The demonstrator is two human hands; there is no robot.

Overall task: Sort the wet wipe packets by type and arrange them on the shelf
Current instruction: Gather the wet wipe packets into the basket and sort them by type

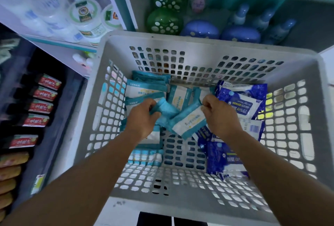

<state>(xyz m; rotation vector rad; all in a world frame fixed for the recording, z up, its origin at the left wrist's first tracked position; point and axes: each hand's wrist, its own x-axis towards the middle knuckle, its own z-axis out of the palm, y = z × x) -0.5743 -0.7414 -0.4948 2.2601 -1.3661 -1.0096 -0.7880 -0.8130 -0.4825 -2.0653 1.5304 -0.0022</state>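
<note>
Two kinds of packet lie mixed in the grey basket: teal-and-white packets gathered toward its left side, dark blue alcohol-wipe packets piled toward the right. Further left, outside the basket, bottles with red labels stand in a row on a dark shelf, and white tubs sit on the shelf above them.

Inside the basket, the left hand has its fingers curled round a teal packet, which is bunched in the grip. Beside it, touching, lies a white-faced teal packet tilted across the middle; the right hand pinches its upper corner between thumb and curled fingers. Both hands are therefore closed on teal-type packets — the blue ones lie untouched just to the right of the right hand and beneath its wrist.

The step in hand looks like pulling the teal kind clear of the blue. To do it well, I would judge it best to lift the two held packets together, flatten them into one stack with faces the same way, and check that no blue packet rides up with the tilted one, whose lower end lies over the blue pile. Soft packets slip — a fuller grip than a corner pinch would carry more safely to the shelf behind the basket, where green and blue containers already stand.
</note>
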